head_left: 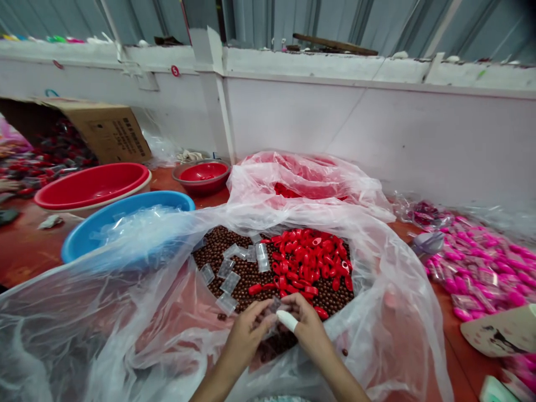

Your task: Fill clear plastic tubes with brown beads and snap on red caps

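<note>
Between my left grip [254, 322] and right grip [307, 318], I pinch a small clear plastic piece [274, 305] above glossy round brown balls [251, 277]; likely light, stiff, slippery and crackable, best held by its edges.

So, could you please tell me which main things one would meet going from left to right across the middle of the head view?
Blue basin → loose clear plastic pieces → heap of red pieces → pile of pink pieces.
</note>
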The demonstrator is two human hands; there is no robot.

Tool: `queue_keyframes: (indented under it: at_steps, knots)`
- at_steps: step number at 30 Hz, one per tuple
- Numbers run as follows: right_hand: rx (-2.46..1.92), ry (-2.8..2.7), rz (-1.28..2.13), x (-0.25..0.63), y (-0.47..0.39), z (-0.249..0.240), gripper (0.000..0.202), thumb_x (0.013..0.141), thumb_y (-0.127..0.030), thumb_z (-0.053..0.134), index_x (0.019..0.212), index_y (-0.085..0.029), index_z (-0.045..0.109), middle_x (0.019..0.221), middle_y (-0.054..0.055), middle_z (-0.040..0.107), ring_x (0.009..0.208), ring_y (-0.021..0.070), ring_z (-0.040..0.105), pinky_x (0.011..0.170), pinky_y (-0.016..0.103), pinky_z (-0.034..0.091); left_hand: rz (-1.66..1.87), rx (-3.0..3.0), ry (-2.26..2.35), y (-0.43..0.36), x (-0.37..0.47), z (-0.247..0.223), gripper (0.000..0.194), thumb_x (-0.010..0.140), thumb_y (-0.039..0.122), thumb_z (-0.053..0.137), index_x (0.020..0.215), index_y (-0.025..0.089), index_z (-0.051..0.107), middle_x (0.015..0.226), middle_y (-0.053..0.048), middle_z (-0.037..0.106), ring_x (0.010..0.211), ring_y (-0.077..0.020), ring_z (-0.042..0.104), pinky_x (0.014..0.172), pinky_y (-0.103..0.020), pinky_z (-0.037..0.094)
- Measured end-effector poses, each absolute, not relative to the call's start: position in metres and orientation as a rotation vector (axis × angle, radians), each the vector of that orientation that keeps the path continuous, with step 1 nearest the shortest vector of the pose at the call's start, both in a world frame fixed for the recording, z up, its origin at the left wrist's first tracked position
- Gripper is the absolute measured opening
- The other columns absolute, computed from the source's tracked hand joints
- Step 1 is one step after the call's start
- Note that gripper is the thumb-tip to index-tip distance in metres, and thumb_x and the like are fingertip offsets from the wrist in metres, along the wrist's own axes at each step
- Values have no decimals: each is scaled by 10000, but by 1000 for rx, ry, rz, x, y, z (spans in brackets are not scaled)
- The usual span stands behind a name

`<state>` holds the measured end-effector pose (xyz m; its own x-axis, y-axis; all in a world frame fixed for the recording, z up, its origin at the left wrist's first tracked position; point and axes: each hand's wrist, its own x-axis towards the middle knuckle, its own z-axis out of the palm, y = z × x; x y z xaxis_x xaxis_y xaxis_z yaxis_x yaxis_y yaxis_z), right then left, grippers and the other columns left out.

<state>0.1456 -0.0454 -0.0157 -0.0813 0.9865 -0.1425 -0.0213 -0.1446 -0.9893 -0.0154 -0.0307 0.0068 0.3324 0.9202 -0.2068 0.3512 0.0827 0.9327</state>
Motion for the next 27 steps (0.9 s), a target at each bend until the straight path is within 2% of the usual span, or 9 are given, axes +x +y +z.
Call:
queue_keyframes:
  at_steps: [3,5,7,9,12,14,18,22,27]
  knots:
    - [-1379,-1549,1233,161,-27,-1,214,803,-269,533,1006,-244,597,922,8,662,851,179,620,704,256,474,661,1387,1240,-20,-18,0,412,759,420,536,1066,156,610,911,-60,629,782,-180,570,696,-271,450]
    - [-1702,-1684,769,178,-5,9,207,837,-285,490,991,-265,627,947,10,655,892,173,604,805,270,441,622,1530,1321,-13,-25,-3,360,755,386,540,1022,164,636,911,-62,627,823,-191,572,745,-282,435]
    - [-1854,-1599,579,193,20,14,251,868,-285,426,998,-204,625,1019,95,607,995,234,550,895,362,374,514,1712,1454,-8,-34,-2,319,764,337,524,1003,169,651,937,-74,617,872,-203,572,783,-287,415]
    - [-1919,-1559,504,203,42,11,233,823,-292,507,978,-168,628,1055,143,564,1056,288,499,927,420,324,353,1814,1567,-5,-42,-3,313,777,289,489,1017,167,648,950,-85,611,886,-209,575,781,-284,406]
    - [-1926,-1555,520,208,60,0,264,649,-220,692,904,-167,644,1032,135,559,1042,312,492,925,430,314,182,1864,1635,-4,-50,-7,305,768,234,485,1027,176,636,986,-81,624,933,-205,570,790,-265,389]
    - [-1887,-1549,567,211,63,-7,285,592,-177,720,868,-180,649,1009,113,573,1021,300,503,920,418,324,136,1870,1661,-4,-52,-10,277,761,238,503,998,190,635,972,-62,642,927,-197,571,772,-249,383]
    - [-1738,-1477,700,222,54,-11,322,654,-248,676,971,-213,631,987,71,621,987,258,536,906,396,360,106,1874,1734,-6,-52,-9,259,773,275,506,987,210,636,953,-51,664,921,-190,575,761,-240,376]
    - [-1540,-1346,850,236,39,-9,398,748,-350,577,1124,-225,541,1078,53,640,994,210,576,853,350,433,34,1885,1739,-4,-56,2,295,776,263,488,1023,201,637,1027,-78,664,975,-213,577,786,-267,378]
    - [-1356,-1153,957,246,25,-14,439,713,-360,617,1113,-197,536,1066,87,651,1016,229,582,810,348,466,-12,1885,1723,1,-63,2,302,762,241,494,1023,209,644,1035,-84,669,982,-226,586,789,-282,376]
